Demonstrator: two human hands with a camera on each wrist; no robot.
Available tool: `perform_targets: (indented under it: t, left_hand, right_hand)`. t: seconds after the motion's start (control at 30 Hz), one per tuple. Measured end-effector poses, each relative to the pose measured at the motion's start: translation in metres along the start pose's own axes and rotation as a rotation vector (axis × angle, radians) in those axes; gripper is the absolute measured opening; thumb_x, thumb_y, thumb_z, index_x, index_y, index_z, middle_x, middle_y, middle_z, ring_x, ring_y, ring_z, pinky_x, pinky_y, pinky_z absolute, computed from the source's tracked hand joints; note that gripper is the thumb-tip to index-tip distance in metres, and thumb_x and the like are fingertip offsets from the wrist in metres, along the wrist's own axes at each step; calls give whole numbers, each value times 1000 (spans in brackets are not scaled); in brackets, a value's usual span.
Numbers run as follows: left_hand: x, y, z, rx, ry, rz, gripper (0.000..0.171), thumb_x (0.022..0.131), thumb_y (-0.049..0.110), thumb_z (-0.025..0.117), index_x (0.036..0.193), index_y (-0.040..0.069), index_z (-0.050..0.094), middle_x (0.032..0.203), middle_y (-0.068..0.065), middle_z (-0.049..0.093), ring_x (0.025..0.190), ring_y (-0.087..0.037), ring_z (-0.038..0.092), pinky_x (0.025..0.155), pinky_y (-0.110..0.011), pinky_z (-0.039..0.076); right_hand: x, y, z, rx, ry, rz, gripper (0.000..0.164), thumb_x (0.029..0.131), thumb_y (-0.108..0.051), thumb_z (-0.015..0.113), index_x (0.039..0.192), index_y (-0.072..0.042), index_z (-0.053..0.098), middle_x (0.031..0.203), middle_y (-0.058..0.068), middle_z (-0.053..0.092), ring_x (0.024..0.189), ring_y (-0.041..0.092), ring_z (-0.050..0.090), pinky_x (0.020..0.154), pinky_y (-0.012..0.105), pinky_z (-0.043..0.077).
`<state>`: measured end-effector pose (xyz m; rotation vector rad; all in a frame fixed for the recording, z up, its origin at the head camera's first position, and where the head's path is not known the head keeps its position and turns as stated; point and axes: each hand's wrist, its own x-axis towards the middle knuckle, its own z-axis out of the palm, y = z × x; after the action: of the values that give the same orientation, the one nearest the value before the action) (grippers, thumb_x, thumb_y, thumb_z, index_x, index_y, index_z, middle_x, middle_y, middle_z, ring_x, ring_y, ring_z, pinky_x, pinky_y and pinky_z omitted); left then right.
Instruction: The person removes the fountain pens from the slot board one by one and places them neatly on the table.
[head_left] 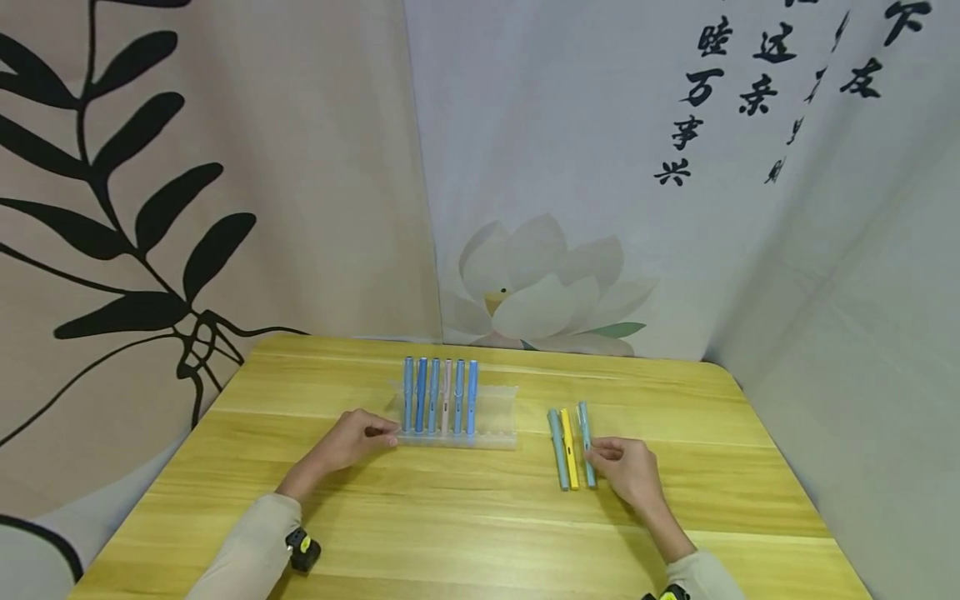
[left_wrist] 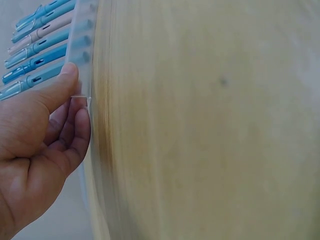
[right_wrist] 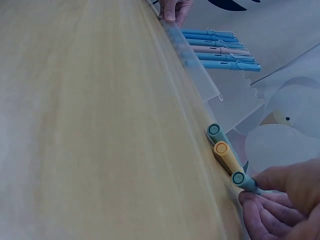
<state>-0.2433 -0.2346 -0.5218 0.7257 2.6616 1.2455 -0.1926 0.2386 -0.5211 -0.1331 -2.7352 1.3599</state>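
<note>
A clear plastic pen stand [head_left: 497,417] holds several blue pens [head_left: 422,396] and one pink pen [head_left: 447,396], all leaning upright in a row on its left side. My left hand [head_left: 356,440] pinches the stand's left end between thumb and fingers; the left wrist view shows the thumb on top of the clear edge [left_wrist: 81,70]. To the right of the stand, a green-blue pen [head_left: 558,450] and a yellow pen [head_left: 569,450] lie side by side. Next to them, my right hand [head_left: 630,473] pinches a light teal pen [head_left: 583,421] near its lower end.
The wooden table [head_left: 450,525] ends at the back against a curtain [head_left: 337,208] printed with leaves, a lotus and dark characters. Slots on the stand's right side hold no pens. A wrist camera [head_left: 303,550] sits on the left sleeve.
</note>
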Motion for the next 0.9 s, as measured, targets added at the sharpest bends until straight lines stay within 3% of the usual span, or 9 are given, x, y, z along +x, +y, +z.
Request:
perform_targets:
  t: [0.5,0.9]
  left_hand:
    - [-1,1,-2,-4,-9,2,28,99,18,69,119,-1,74,118,-17,73,95,-18,71,77,-25,56]
    - [-1,1,-1,-4,-9,2,28,99,18,68,119,-1,74,120,-18,73,100,-24,71,80,-26,57]
  right_hand:
    - [2,-3,5,-47,9,4,21,86,-17,83,102,-4,80,85,4,78,74,13,72,64,26,55]
    - [3,-5,5,95,-17,48,22,88,-10,80,106,4,77,90,10,76,74,20,75,62,27,60]
